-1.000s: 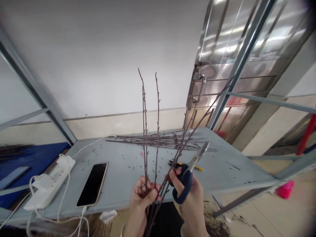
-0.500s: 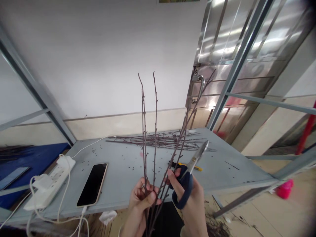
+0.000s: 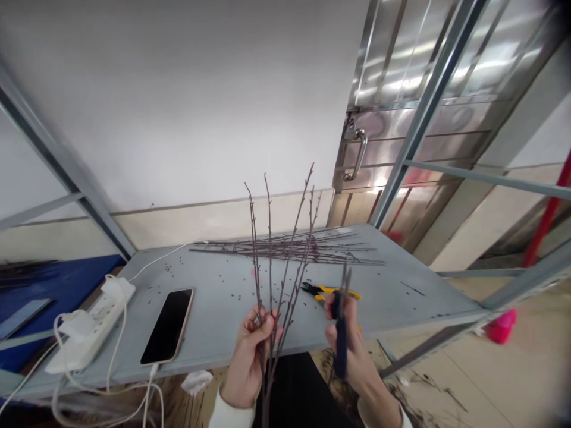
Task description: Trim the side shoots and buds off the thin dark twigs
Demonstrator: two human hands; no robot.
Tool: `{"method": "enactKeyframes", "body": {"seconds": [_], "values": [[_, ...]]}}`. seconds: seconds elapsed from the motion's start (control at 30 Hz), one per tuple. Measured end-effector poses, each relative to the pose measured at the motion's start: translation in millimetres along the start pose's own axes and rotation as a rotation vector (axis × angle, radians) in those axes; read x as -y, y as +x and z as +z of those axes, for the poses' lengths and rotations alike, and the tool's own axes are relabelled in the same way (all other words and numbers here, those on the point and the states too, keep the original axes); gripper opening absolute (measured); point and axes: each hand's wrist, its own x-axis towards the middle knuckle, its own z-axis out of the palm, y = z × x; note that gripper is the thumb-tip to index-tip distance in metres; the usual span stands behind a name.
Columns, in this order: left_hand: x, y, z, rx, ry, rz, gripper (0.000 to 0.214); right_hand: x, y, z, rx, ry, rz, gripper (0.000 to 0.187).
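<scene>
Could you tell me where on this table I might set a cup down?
Right of the pliers, the grey table is only lightly speckled. The far edge is crowded with twigs, the left with phone and power strip.

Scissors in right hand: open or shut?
Cannot tell: the scissors are edge-on in the right hand, so the blades overlap in view.

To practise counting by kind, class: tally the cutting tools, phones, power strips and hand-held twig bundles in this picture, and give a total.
Scissors in the right hand: 1
Yellow-handled cutting pliers: 1
Phone: 1
Power strip: 1
Twig bundle in the left hand: 1
Total: 5
</scene>
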Motion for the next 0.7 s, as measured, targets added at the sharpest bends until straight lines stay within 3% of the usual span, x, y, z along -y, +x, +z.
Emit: {"method": "enactKeyframes", "body": {"seconds": [0.1, 0.23, 0.37, 0.7], "values": [[1.3, 1.6, 4.0, -0.014, -0.022, 0.01, 0.024, -1.2, -1.9, -10.3, 0.082, -0.213, -0.048, 0.039], [-1.1, 2.3, 7.5, 0.031, -0.008, -0.004, 0.024, -1.8, 9.3, -20.8, 0.224, -0.421, -0.23, 0.034], [-2.3, 3.0, 5.3, 0.091, -0.012, -0.033, 0.022, -7.5, 21.2, -28.2, 0.264, -0.57, -0.381, 0.031], [1.0, 1.2, -1.1, 0.176, 0.042, -0.011, 0.025, -0.3, 39.8, -46.2, 0.363, -0.743, -0.471, 0.027]]}}
